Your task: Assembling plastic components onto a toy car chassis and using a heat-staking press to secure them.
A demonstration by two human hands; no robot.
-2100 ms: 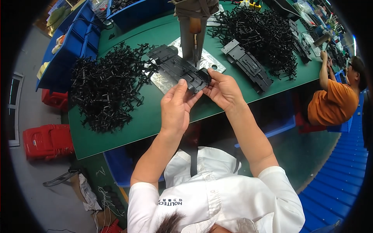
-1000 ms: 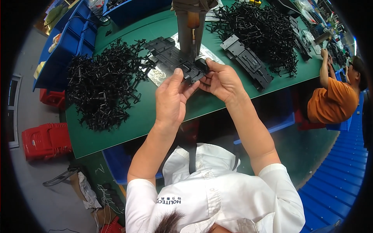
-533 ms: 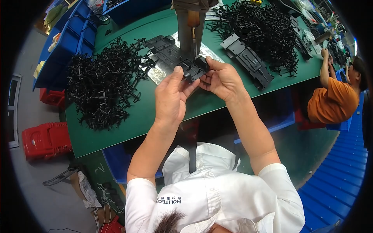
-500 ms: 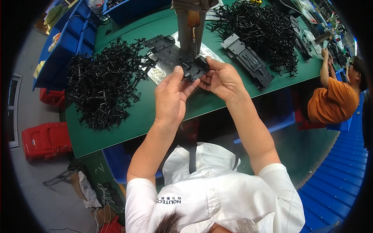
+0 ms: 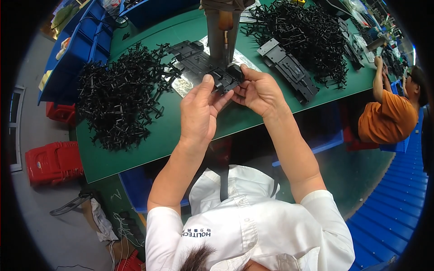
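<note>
Both my hands grip the near end of a long black plastic chassis part (image 5: 195, 61), which lies slanted across a silvery plate (image 5: 183, 86). My left hand (image 5: 198, 106) has its thumb on top and its fingers at the near edge. My right hand (image 5: 260, 92) pinches the near right corner, some fingertips hidden under the part. Directly above it stands a machine column (image 5: 219, 38) with a thin metal tip (image 5: 226, 41) close to the part. To the right, a second, similar black chassis part (image 5: 289, 71) rests on the green table.
Heaps of small black branched plastic pieces lie on the left (image 5: 120, 97) and back right (image 5: 303, 38) of the green table (image 5: 149, 151). Blue bins (image 5: 74, 58) stand at the left edge, red stools (image 5: 54, 165) beyond. A co-worker in an orange shirt (image 5: 389, 118) sits at right.
Almost nothing differs. My hands keep their hold on the chassis part, which has barely shifted under the column.
</note>
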